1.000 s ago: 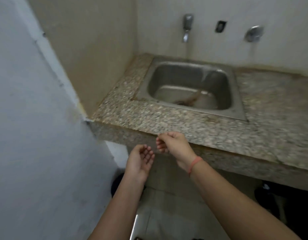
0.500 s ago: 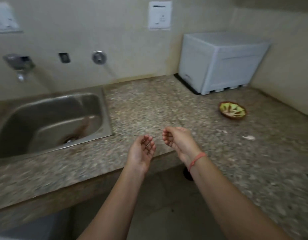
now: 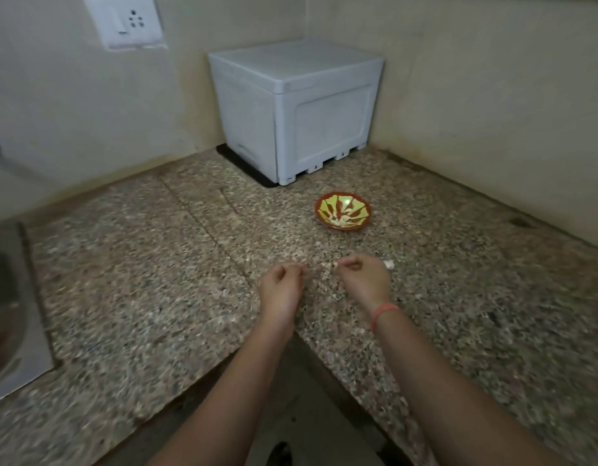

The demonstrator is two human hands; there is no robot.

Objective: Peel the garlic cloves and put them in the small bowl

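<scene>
The small bowl (image 3: 343, 213), red-rimmed with a yellow-green pattern, stands on the speckled stone counter (image 3: 156, 280) and holds a few pale pieces. My right hand (image 3: 363, 280) hovers low over the counter in front of the bowl, its fingers curled, and its fingertips pinch a small pale garlic piece (image 3: 334, 264). Clove or skin, I cannot tell. My left hand (image 3: 284, 285) is just to its left, fingers curled against the thumb, with nothing visible in it. Another white garlic bit (image 3: 388, 263) lies on the counter beside my right hand.
A white box-shaped appliance (image 3: 297, 109) fills the back corner behind the bowl. A steel sink (image 3: 8, 314) is set into the counter at the far left. A wall socket (image 3: 129, 21) sits above. The counter's inner corner edge runs under my forearms.
The view has swung right from the sink to the counter corner. Both hands moved forward over the counter and went from open palms to curled fingers.
</scene>
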